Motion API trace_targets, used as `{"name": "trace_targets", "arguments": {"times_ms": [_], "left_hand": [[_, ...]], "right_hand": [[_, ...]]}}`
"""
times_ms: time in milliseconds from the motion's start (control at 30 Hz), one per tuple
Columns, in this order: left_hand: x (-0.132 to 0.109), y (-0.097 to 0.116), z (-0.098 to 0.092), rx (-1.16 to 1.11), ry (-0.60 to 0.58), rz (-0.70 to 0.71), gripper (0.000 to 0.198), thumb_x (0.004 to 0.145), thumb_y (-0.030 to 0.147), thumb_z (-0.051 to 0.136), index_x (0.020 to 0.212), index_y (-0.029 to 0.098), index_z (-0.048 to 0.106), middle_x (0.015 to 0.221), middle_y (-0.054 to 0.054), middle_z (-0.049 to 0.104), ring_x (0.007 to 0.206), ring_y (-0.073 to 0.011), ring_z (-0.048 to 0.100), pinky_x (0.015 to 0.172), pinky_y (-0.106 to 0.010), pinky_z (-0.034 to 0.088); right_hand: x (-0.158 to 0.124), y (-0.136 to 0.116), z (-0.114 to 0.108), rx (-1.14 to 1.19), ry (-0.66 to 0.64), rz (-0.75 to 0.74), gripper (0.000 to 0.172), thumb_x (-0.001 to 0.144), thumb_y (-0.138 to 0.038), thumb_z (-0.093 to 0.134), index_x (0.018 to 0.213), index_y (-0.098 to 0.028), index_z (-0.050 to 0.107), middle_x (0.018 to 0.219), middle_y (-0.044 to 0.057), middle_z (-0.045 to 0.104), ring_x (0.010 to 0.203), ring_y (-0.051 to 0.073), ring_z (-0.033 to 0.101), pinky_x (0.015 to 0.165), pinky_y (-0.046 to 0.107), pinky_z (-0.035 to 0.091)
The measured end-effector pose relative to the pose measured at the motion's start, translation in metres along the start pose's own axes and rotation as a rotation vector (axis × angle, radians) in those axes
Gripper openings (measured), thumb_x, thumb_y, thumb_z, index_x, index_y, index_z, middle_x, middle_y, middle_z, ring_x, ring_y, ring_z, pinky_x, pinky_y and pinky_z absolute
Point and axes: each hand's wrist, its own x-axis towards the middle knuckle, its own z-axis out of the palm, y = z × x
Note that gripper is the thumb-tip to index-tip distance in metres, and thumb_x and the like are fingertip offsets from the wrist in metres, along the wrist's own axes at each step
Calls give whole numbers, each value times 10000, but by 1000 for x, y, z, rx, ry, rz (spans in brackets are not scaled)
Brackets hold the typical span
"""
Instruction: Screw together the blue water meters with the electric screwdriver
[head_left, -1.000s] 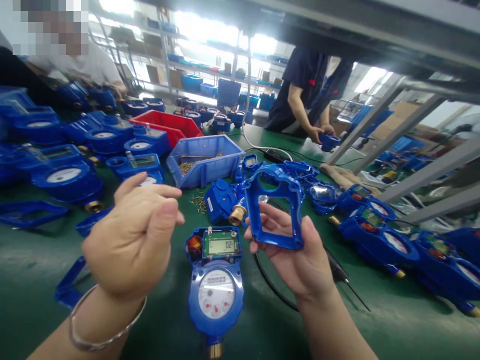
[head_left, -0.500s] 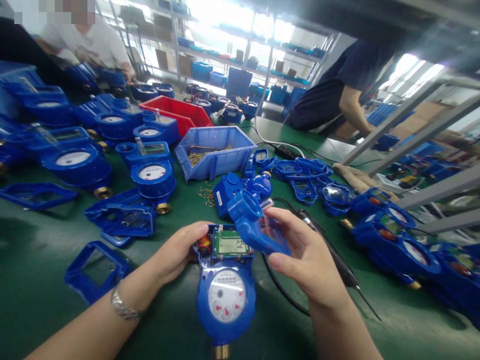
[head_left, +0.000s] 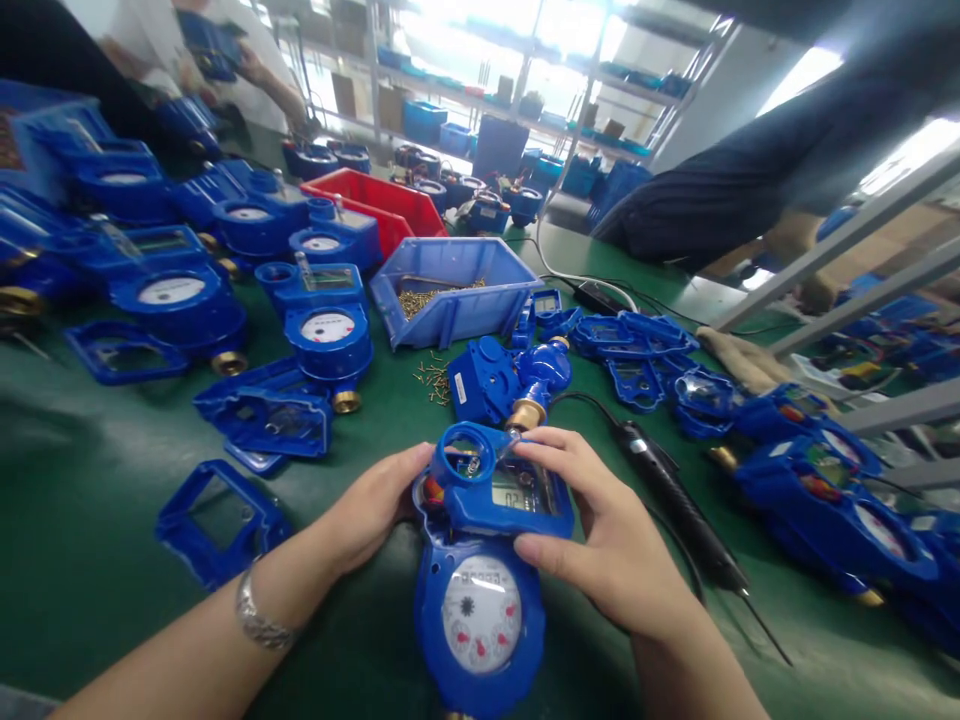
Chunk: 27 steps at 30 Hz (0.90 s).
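A blue water meter (head_left: 480, 625) with a white dial lies before me, its small display showing through a blue cover (head_left: 480, 510). That cover, with a round ring and a clear window, rests slightly askew over the meter's upper housing. My right hand (head_left: 600, 520) grips the cover's right side between thumb and fingers. At the housing's left edge, my left hand (head_left: 375, 510) holds the meter, thumb on top. Just beyond them stands another blue meter (head_left: 480, 382) with a brass fitting. A black electric screwdriver (head_left: 682, 505) lies to the right.
A blue bin (head_left: 465, 318) of brass screws stands behind loose screws (head_left: 433, 380), beside a red bin (head_left: 397, 205). Meters (head_left: 326, 325) and blue frames (head_left: 214, 520) crowd the left; more meters lie right. A person (head_left: 262, 60) works back left, another (head_left: 750, 170) back right.
My right hand has lowered the cover from a tilt onto the meter's housing. The view has shifted, and the person at back right has moved nearer.
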Motion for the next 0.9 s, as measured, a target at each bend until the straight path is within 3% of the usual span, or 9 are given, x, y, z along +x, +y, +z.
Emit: {"name": "trace_targets", "arguments": {"times_ms": [100, 167, 267, 367, 467, 567, 733, 900], "left_hand": [[-8, 15, -11, 223, -40, 225, 360, 720, 462, 656, 975, 211, 688, 1095, -100, 645, 1010, -282, 584, 883, -417, 464], [-14, 24, -17, 447, -63, 463, 244, 650, 377, 746, 845, 233, 717, 1126, -90, 607, 1094, -299, 538, 952, -443, 420], [-22, 30, -19, 736, -44, 741, 83, 664, 238, 752, 738, 262, 724, 1077, -68, 611, 1160, -280, 488, 991, -450, 390], [-26, 29, -12, 898, 37, 912, 104, 715, 168, 702, 763, 260, 715, 990, -61, 620, 1089, -247, 522, 907, -415, 452], [-29, 27, -2, 1042, 129, 1063, 105, 741, 133, 665, 767, 229, 700, 793, -36, 611, 862, -192, 560, 765, -353, 478], [-33, 25, 5, 1192, 147, 1169, 104, 739, 122, 665, 816, 192, 672, 673, -15, 626, 692, -158, 543, 673, -323, 458], [-36, 14, 13, 1307, 254, 1246, 235, 705, 287, 730, 866, 176, 600, 700, -25, 678, 630, -152, 591, 618, -302, 462], [-36, 6, 19, 1357, 380, 1253, 146, 737, 175, 680, 839, 183, 575, 693, -26, 687, 611, -149, 616, 599, -295, 479]], "right_hand": [[-1, 1, -3, 105, 37, 22, 474, 709, -358, 731, 1153, -337, 566, 1234, 21, 466, 1178, 230, 463, 1000, 362, 375], [0, 1, -4, 153, 67, 36, 445, 712, -344, 729, 1131, -329, 580, 1209, 21, 492, 1154, 232, 479, 988, 360, 381], [1, 0, -4, 194, 87, 45, 436, 704, -339, 732, 1115, -294, 594, 1179, 41, 519, 1106, 243, 503, 969, 375, 395], [2, 0, -3, 211, 73, 52, 440, 703, -331, 734, 1118, -287, 593, 1171, 47, 517, 1090, 244, 506, 958, 378, 403], [1, 1, -2, 224, 58, 57, 440, 708, -321, 732, 1123, -319, 587, 1166, 26, 512, 1086, 228, 504, 958, 359, 398], [1, 0, -2, 221, 58, 62, 437, 711, -323, 730, 1123, -332, 584, 1164, 16, 513, 1082, 217, 505, 957, 342, 395], [0, -1, -1, 230, 53, 64, 438, 713, -323, 727, 1128, -316, 585, 1164, 23, 519, 1075, 221, 516, 941, 336, 410], [0, -2, 2, 257, 80, 79, 441, 693, -318, 742, 1112, -288, 606, 1158, 40, 540, 1049, 237, 541, 923, 352, 434]]}}
